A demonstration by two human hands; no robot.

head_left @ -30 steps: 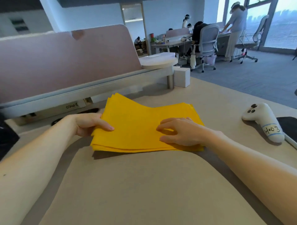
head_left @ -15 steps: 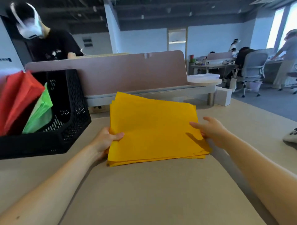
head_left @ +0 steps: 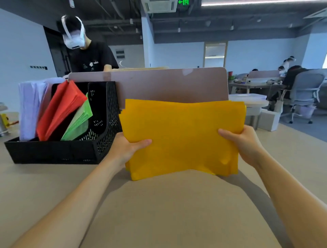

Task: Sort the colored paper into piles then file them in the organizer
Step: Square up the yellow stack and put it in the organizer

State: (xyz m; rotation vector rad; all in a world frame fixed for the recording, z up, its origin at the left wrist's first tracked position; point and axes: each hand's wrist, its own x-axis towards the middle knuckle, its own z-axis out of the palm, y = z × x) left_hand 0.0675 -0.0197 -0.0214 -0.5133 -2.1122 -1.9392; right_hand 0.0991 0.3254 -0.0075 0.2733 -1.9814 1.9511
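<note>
At either side edge of the yellow stack (head_left: 182, 136), both hands have it pinched. The left hand (head_left: 129, 148) has its thumb flat across the near face, same deal for the right hand (head_left: 242, 141), and the fingers go round the back where I can't see them. So both are clamped on the paper, nothing loose. The stack is held up on edge over the desk (head_left: 168, 212), face toward the camera, long axis running left to right. The bottom edge sags a bit in the middle, and I can't tell if it's touching the desk or just above it.

The bit that matters: the organizer (head_left: 106, 134) sits just left of the stack, so the left hand is the near one. Pale sheets (head_left: 30, 106), red sheets (head_left: 60, 109) and green sheets (head_left: 77, 122) are already leaning in it. The slot at its right end, closest to the stack, looks dark and free. My guess is yellow goes there, and the stack will need swinging left and turning to line up with that slot rather than facing me.

Behind it all is a divider (head_left: 168, 83), with a person (head_left: 88, 53) wearing a headset on the far side.

Writing-wise, not much. There's a green exit sign (head_left: 184, 2) on the ceiling with characters too small to read, and a shirt print that's also unreadable. No labels on the paper or organizer that I can see.
</note>
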